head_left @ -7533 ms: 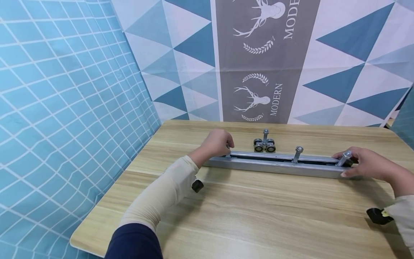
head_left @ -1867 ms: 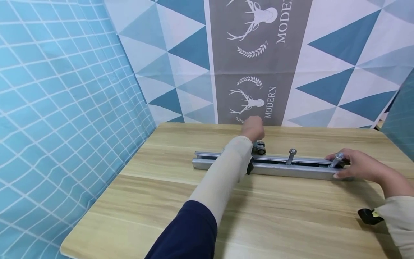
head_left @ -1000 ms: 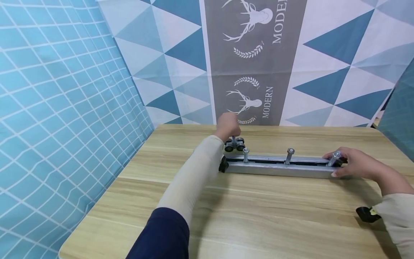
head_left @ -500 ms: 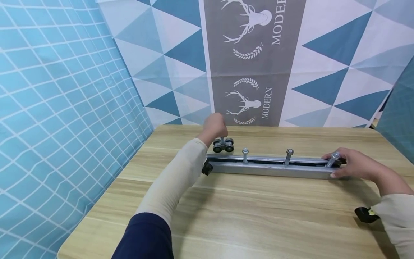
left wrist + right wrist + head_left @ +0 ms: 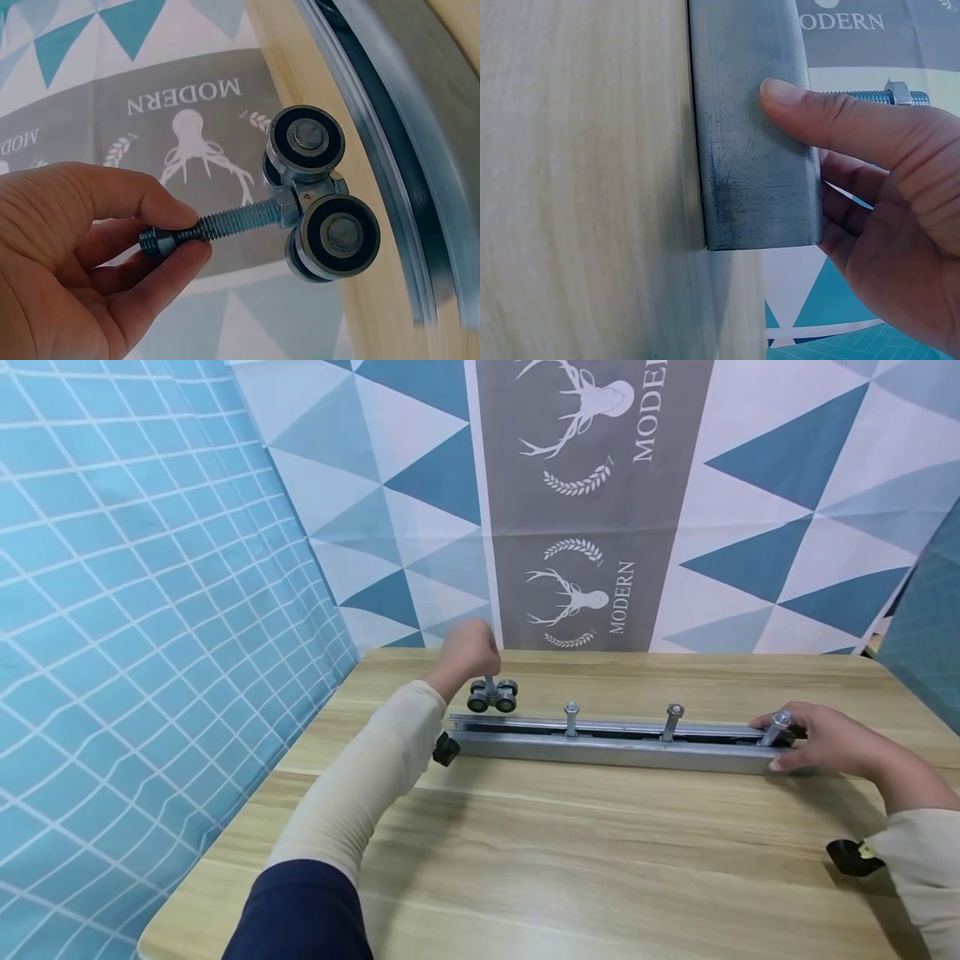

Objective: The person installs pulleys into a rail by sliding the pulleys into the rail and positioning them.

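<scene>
In the head view my left hand holds a four-wheeled trolley roller behind the left end of a metal channel rail. The left wrist view shows thumb and fingers pinching the threaded bolt of this roller near its nut, wheels pointing at the rail. My right hand grips the rail's right end, thumb on the near wall, fingers behind. From the rail's slot rise three bolts: one left of centre, one right of centre, and one beside the right hand.
The rail lies lengthwise across a wood-grain table. A patterned cloth hangs behind the back edge, and a blue gridded cloth hangs along the left side. Black wrist devices sit by both sleeves.
My left hand has let go of a bolt at the rail's slot, picked up the loose roller from behind the rail and carried it left to the rail's left end. The right hand keeps its grip.
</scene>
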{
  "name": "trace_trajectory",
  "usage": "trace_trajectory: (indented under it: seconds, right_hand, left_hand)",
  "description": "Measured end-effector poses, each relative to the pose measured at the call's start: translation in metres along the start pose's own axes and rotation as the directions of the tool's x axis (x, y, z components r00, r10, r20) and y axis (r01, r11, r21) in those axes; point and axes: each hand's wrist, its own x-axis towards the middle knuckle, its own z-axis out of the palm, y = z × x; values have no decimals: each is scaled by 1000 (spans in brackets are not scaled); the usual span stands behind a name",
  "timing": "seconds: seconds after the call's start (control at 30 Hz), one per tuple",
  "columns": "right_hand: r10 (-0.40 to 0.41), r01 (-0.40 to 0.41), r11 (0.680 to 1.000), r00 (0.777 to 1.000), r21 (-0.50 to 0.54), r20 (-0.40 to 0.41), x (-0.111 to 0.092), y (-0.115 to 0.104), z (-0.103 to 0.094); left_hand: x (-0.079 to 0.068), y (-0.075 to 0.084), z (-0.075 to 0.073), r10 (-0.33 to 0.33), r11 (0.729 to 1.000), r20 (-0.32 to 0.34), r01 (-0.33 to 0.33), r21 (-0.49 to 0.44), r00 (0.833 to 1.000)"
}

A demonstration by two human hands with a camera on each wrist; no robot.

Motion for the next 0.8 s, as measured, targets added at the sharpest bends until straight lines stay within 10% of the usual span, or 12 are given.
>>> trace_trajectory:
  seconds: [0.8]
  right_hand:
    - [4, -4, 1000, 1000, -30, 12, 1, -2, -1]
  left_hand:
    - [-46, -75, -30, -60, 997, -31, 62, 51, 998]
